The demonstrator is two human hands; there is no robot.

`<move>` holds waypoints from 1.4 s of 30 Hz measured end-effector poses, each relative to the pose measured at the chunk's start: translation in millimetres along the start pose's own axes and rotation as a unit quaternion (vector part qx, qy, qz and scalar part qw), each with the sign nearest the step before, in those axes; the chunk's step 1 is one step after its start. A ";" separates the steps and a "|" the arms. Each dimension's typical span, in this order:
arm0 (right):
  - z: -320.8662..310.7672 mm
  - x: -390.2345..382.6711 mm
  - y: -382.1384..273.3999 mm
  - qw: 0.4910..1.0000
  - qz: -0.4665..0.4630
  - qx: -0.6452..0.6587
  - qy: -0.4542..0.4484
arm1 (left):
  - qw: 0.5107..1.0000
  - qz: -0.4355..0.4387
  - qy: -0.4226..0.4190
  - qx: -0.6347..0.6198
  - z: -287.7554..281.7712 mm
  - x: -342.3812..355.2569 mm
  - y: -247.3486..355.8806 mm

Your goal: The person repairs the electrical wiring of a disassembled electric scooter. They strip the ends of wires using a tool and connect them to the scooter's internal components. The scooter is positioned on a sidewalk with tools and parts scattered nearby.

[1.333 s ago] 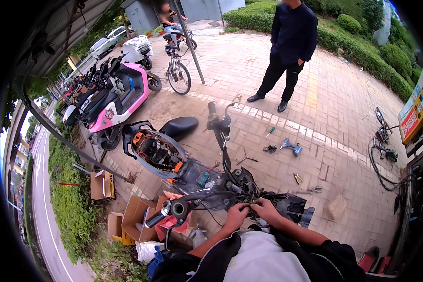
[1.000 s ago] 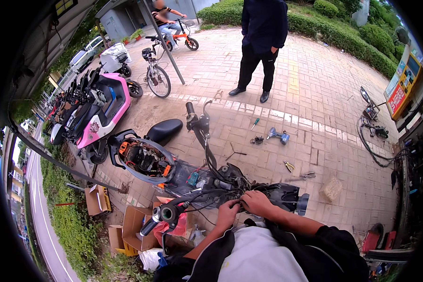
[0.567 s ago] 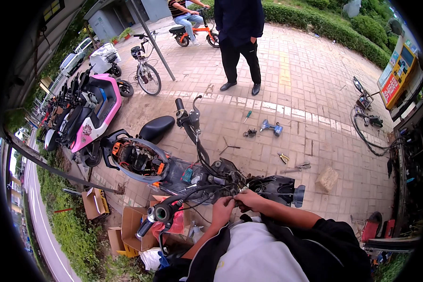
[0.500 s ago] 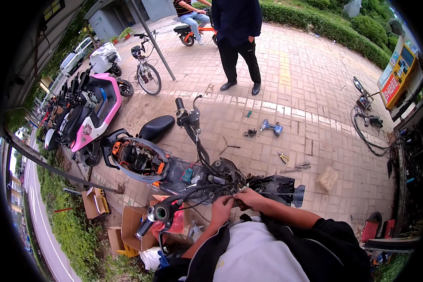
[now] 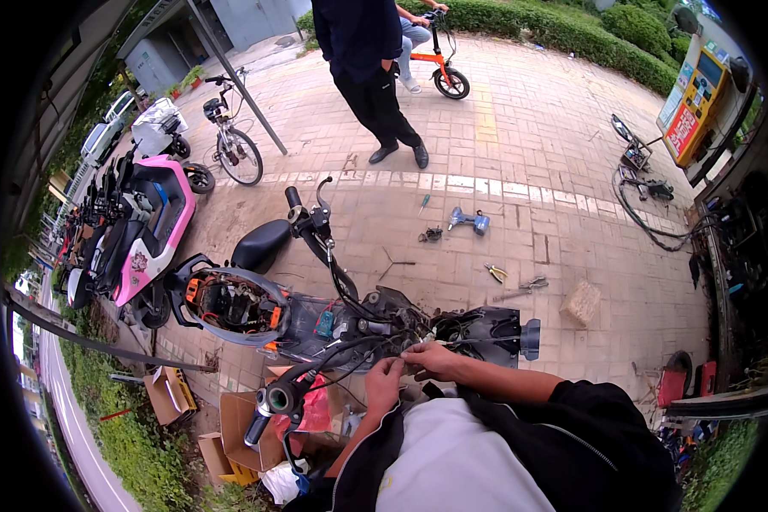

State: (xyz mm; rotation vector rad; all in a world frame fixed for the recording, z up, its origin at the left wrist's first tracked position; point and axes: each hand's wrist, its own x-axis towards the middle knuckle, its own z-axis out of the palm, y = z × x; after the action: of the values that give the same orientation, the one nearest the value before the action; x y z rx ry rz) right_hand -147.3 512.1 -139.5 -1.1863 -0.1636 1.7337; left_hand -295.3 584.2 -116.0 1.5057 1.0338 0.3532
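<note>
A partly stripped dark scooter [image 5: 324, 333] lies across the paving in front of me, its seat opening showing wiring and orange parts. My left hand [image 5: 382, 381] and my right hand [image 5: 431, 360] meet at the tangle of cables [image 5: 414, 334] near its steering column, fingertips pinched close together on something too small to make out. One handlebar end [image 5: 280, 398] is close at my lower left; the other handlebar [image 5: 311, 220] points away. A teal device [image 5: 324, 321] rests on the footboard. The black seat [image 5: 260, 243] lies just beyond the frame.
A blue drill [image 5: 468, 220], screwdriver [image 5: 424, 203] and pliers [image 5: 495, 273] lie on the paving. A person [image 5: 357, 60] stands ahead; another [image 5: 411, 38] rides an orange bike. A pink scooter [image 5: 154, 230] and bicycle [image 5: 237, 158] are left; cardboard boxes [image 5: 239, 431] sit lower left.
My view has shifted, moving the scene leftward. The standing person has moved left relative to the bicycle, and the rider has travelled right behind that person. My hands stay together at the cables.
</note>
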 end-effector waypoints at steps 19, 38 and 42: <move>-9.0 2.9 -4.2 1.000 0.009 -0.022 0.000 | 0.898 -0.255 -0.099 -0.345 0.6 9.3 -7.1; -4.9 15.9 5.8 0.998 -0.037 -0.054 -0.011 | 0.854 -0.272 -0.105 -0.430 -6.3 18.4 -40.7; -11.0 16.4 4.6 0.997 -0.025 -0.035 -0.057 | 0.844 -0.282 -0.158 -0.428 -8.1 15.2 -20.8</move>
State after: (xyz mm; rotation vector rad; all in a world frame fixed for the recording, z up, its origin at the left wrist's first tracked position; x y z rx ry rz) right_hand -142.3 518.2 -158.2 -1.1235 -0.3217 1.7656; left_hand -301.0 598.6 -138.1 0.3947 0.8267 0.0996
